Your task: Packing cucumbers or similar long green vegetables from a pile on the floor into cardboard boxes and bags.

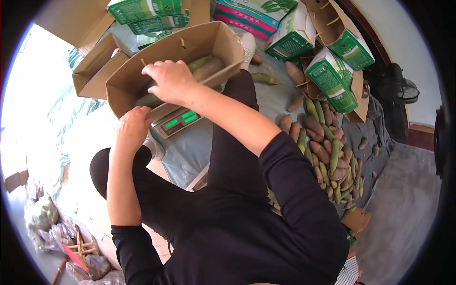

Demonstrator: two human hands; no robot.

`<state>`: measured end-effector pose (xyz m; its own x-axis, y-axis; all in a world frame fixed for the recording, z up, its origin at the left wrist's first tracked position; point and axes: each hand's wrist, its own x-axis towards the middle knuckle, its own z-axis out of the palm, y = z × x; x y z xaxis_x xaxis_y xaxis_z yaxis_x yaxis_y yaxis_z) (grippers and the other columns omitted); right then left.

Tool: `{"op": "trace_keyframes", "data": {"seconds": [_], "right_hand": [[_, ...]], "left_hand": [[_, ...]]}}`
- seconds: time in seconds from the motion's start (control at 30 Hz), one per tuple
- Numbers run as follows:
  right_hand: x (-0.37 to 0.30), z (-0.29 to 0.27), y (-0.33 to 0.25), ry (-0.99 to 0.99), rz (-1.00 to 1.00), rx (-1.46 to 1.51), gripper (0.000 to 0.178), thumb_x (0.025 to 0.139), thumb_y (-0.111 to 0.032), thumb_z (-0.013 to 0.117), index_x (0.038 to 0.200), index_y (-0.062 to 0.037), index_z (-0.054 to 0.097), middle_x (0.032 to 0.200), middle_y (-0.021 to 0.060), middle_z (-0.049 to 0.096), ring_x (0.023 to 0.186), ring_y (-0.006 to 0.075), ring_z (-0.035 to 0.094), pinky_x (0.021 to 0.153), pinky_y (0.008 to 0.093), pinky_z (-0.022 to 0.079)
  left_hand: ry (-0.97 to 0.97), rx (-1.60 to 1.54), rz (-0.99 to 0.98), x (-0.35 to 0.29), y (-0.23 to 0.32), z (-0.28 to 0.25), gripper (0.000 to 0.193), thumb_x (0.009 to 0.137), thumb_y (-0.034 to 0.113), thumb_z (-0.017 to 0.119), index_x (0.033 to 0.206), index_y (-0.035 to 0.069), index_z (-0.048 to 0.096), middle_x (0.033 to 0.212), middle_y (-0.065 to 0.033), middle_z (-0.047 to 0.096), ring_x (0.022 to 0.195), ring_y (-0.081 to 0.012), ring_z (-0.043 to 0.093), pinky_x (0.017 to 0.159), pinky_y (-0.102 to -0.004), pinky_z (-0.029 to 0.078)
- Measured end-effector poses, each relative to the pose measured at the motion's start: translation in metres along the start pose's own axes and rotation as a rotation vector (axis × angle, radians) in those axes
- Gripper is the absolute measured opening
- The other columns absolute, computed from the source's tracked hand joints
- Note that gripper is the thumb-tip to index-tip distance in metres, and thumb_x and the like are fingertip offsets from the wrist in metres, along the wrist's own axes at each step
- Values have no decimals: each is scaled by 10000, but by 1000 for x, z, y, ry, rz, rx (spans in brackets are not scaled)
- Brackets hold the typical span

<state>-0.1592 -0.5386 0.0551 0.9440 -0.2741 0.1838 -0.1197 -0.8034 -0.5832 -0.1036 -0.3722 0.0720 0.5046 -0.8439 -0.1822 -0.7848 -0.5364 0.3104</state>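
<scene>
An open cardboard box with yellow cord loops stands on a digital scale, whose display glows green. Inside lie long green roots that look like radishes and a thicker brownish-pink root; my right arm and hand hide part of the contents. My left hand grips the box's near rim at its left corner, fingers curled over the edge. Above the box opening is my right hand, palm down, with thumb and fingers apart and nothing visible between them.
A large heap of green and brownish-pink roots lies on the right. Green-and-white cartons stand at the back right, others at the back left. Beyond are a black fan and, lower left, plastic bags.
</scene>
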Motion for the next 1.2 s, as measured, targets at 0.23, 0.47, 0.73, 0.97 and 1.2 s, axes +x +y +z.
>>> {"op": "trace_keyframes", "data": {"seconds": [0.23, 0.47, 0.73, 0.97, 1.2], "right_hand": [[-50, -78, 79, 381, 199, 430, 239, 785, -105, 649, 1013, -39, 621, 887, 93, 656, 823, 152, 628, 739, 274, 500], [-149, -65, 214, 677, 530, 384, 200, 755, -72, 624, 945, -11, 639, 842, 109, 672, 783, 172, 644, 712, 289, 498], [-229, -7, 298, 255, 1031, -38, 256, 723, -102, 655, 972, -46, 643, 913, 134, 665, 873, 262, 636, 775, 359, 494], [-201, 8, 329, -16, 1064, -321, 394, 720, -113, 646, 1108, -115, 584, 1147, 120, 568, 1075, 304, 521, 886, 386, 449], [-158, 19, 362, -200, 844, -577, 449, 783, -75, 545, 1220, -158, 483, 1262, 36, 462, 1171, 253, 439, 911, 442, 418]], "left_hand": [[-19, 2, -6, 0, 9, -4, 227, 760, 92, 627, 974, 16, 614, 907, -163, 611, 906, -350, 572, 785, -423, 446], [-31, -16, -4, 6, 19, -6, 252, 763, 95, 620, 996, 0, 617, 943, -176, 612, 911, -362, 571, 793, -415, 444], [-85, -90, -12, 22, 30, -5, 243, 769, 85, 606, 994, -6, 620, 924, -183, 610, 887, -370, 573, 774, -405, 444], [-160, -159, -47, 34, 39, -9, 234, 760, 71, 611, 981, -6, 615, 918, -175, 605, 883, -359, 573, 775, -394, 448], [-196, -147, -70, 42, 39, -8, 248, 748, 83, 627, 984, 7, 616, 928, -163, 609, 896, -342, 575, 801, -394, 454]]}}
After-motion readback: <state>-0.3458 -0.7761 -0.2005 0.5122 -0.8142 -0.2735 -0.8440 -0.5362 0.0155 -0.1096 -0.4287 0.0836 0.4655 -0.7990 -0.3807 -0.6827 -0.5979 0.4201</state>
